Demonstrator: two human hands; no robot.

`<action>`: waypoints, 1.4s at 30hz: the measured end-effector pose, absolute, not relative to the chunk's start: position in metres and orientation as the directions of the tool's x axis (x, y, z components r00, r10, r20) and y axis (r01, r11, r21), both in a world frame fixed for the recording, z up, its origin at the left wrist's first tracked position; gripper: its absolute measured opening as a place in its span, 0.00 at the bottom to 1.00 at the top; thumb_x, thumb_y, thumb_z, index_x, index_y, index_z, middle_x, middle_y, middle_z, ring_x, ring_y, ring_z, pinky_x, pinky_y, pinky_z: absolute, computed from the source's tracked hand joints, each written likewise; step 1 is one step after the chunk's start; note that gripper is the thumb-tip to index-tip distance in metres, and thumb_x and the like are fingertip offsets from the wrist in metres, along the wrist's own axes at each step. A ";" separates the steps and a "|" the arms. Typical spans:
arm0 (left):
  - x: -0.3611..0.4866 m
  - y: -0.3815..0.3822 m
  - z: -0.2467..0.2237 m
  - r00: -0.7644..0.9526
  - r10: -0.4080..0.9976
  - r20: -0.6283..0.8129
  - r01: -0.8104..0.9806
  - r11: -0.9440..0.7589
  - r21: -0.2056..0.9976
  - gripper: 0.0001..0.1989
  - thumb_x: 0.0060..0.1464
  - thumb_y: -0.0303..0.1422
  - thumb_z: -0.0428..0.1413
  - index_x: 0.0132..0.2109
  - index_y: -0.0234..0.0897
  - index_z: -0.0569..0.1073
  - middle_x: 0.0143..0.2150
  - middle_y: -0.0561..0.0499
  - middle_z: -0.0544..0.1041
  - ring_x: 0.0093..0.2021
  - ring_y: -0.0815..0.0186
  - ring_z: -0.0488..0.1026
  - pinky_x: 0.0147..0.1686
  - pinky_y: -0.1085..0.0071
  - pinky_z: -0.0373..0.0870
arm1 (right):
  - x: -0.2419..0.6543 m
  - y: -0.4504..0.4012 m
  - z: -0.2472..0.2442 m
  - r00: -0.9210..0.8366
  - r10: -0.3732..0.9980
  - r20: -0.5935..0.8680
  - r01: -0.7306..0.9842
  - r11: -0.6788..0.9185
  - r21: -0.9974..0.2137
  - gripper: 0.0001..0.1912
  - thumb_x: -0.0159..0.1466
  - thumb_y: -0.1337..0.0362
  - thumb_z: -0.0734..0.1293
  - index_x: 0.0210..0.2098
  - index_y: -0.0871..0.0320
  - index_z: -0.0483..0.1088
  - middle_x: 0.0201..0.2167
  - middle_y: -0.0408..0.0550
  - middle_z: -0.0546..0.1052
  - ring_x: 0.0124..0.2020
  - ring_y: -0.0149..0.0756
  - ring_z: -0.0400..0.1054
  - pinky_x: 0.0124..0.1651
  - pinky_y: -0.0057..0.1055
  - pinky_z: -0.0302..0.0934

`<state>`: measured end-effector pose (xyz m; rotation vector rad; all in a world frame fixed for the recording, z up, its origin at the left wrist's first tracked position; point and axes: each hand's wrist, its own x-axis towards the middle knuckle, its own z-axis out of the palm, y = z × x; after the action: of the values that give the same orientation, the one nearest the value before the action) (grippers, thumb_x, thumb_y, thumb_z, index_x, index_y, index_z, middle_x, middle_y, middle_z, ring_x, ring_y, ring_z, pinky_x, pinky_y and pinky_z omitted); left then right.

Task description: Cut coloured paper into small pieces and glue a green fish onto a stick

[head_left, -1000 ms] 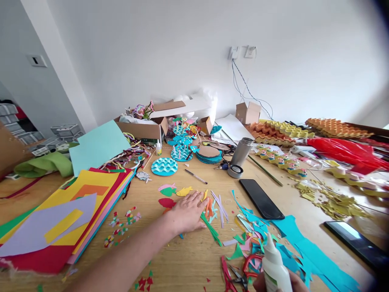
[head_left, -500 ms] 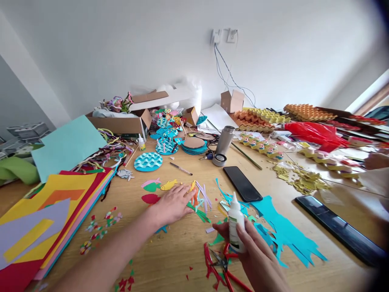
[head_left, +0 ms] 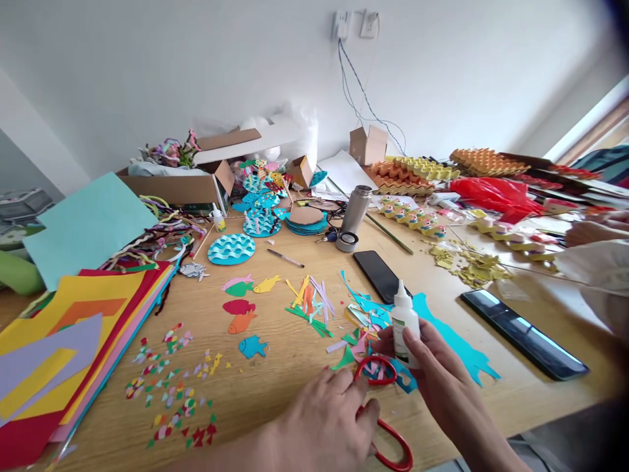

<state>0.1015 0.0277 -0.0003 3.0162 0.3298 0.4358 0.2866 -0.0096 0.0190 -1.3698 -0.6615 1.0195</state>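
Observation:
My right hand (head_left: 432, 367) is wrapped round a white glue bottle (head_left: 405, 328), held upright with its nozzle up. Down at the front, my left hand (head_left: 334, 413) lies over the red-handled scissors (head_left: 400, 449), its fingers bent round them; the blades are hidden under it. Left of the hands, paper fish lie on the table: a red one (head_left: 239, 307), an orange one (head_left: 242, 322), a blue one (head_left: 253, 346), a yellow one (head_left: 266, 284), plus green and pink ones. Thin paper strips (head_left: 314, 305) and blue paper scraps (head_left: 442, 328) lie beyond the hands.
Coloured sheets (head_left: 63, 354) are stacked at left, beside small confetti pieces (head_left: 171, 393). A black phone (head_left: 376, 275), a steel flask (head_left: 356, 210) and a wavy blue disc (head_left: 230, 249) stand or lie farther back. Another person's sleeve (head_left: 590, 269) shows at right, near a second phone (head_left: 523, 334).
My left hand has moved from the fish and strips toward me onto the scissors. The glue bottle has shifted right and up in my right hand, and the view has tilted down.

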 end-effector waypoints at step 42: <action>0.152 -0.009 -0.020 0.573 0.024 0.819 0.298 -0.937 -0.181 0.08 0.46 0.28 0.53 0.25 0.38 0.60 0.19 0.56 0.65 0.18 0.71 0.59 0.16 0.72 0.46 | 0.301 -0.005 0.002 -0.097 0.912 -0.399 -0.692 -0.350 -0.632 0.17 0.63 0.57 0.63 0.41 0.64 0.74 0.49 0.60 0.76 0.53 0.49 0.68 0.62 0.44 0.53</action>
<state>0.1515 -0.0091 -0.0198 3.0459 0.3212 1.5783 0.3015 -0.0054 0.0015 -0.9072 -0.3398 1.7183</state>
